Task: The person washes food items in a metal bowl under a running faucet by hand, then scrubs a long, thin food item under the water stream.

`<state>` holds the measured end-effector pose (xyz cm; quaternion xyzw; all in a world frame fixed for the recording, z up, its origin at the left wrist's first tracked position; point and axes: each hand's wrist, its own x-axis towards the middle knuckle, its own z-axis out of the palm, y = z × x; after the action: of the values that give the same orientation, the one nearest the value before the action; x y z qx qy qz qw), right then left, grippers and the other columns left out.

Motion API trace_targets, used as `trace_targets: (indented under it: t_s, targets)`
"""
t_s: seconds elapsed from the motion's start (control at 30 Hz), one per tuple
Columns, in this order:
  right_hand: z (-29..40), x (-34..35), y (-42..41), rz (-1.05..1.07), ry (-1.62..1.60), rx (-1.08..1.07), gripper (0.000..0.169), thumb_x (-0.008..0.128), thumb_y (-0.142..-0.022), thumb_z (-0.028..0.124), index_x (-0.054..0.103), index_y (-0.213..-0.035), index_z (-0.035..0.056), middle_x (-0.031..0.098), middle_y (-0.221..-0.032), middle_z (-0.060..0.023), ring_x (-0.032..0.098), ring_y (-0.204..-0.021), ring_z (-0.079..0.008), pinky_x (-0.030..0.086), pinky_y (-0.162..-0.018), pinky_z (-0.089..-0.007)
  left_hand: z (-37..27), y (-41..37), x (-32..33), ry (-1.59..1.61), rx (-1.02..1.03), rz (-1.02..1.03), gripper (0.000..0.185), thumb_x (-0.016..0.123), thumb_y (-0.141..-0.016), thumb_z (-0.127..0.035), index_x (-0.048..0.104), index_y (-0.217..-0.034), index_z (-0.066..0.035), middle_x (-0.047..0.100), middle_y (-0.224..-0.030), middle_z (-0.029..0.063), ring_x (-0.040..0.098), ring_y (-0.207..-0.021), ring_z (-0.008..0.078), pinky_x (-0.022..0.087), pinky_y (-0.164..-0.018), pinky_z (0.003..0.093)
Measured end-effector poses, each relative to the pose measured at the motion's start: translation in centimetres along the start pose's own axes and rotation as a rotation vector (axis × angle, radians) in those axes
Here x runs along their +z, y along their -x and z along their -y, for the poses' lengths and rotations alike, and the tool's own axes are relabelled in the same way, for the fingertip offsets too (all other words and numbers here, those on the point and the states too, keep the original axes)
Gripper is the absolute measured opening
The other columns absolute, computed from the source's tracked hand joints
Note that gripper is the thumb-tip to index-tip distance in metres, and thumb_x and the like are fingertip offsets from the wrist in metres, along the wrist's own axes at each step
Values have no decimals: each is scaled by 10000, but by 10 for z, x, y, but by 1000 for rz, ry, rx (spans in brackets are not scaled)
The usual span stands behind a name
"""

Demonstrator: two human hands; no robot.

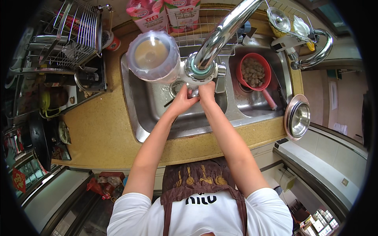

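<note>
Both hands are over the left basin of a stainless steel sink (pixel 147 124), beneath the chrome faucet (pixel 220 37). The fingers of my left hand (pixel 183 101) curve inward, thumb raised. My right hand (pixel 207 92) is close beside it, its fingers partly covered by the faucet head. Something shiny and clear (pixel 193 91) shows between them; whether it is running water or a small object, I cannot tell. Just left of the faucet is a translucent plastic container (pixel 152 56) with a ribbed lid. Behind my left hand sits the round drain fitting (pixel 176 87).
A red handled strainer (pixel 239 70) with shellfish is in the right basin, near a dark knife (pixel 282 94). Stacked metal bowls (pixel 300 118) sit at the counter's right edge. Pink detergent packs (pixel 184 16) stand behind; a wire dish rack (pixel 73 38) is at left.
</note>
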<state>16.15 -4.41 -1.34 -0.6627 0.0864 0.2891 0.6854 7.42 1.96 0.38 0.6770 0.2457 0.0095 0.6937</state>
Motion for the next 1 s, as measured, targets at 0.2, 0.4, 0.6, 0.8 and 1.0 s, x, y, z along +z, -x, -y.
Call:
trace_targets:
  t_s: [0.2, 0.4, 0.6, 0.8, 1.0]
  targets:
    - [-12, 9, -17, -2, 9, -246, 91, 509, -679, 70, 533, -613, 12, 492, -546, -53, 472, -525, -167, 394, -500, -301, 15, -13, -3, -126, 128, -126, 640, 632, -656, -148, 193, -1071, 60, 491, -888, 177, 507, -780, 221, 410, -694, 321]
    - [-63, -16, -87, -28, 482, -543, 262, 522, -735, 222, 528, -900, 18, 570, -849, -185, 552, -787, -336, 431, -650, -356, -8, -29, 12, -796, 153, -75, 301, 477, -681, -118, 469, -958, 1, 528, -821, 262, 496, -782, 409, 414, -655, 406]
    - [-18, -29, -41, 279, -300, 334, 424, 383, -863, 290, 277, -1216, 79, 464, -1021, -102, 510, -783, -154, 424, -585, -298, -71, -51, 13, -1008, 209, -71, 308, 493, -693, -133, 495, -986, -37, 504, -976, 171, 472, -902, 338, 373, -770, 411]
    - [-3, -41, -20, 301, -235, 516, 596, 329, -843, 464, 209, -1268, 65, 378, -1179, -117, 475, -935, -216, 443, -698, -394, -74, -73, 3, -1093, 418, -14, 283, 502, -700, -181, 513, -951, -52, 523, -936, 142, 485, -875, 302, 377, -753, 407]
    - [11, -21, -18, 455, -665, 394, 732, 229, -779, 624, 300, -1198, 28, 413, -1169, -123, 414, -1046, -252, 319, -869, -410, -82, -61, 6, -1106, 524, -43, 266, 511, -707, -228, 531, -917, -66, 543, -896, 113, 499, -848, 267, 381, -735, 404]
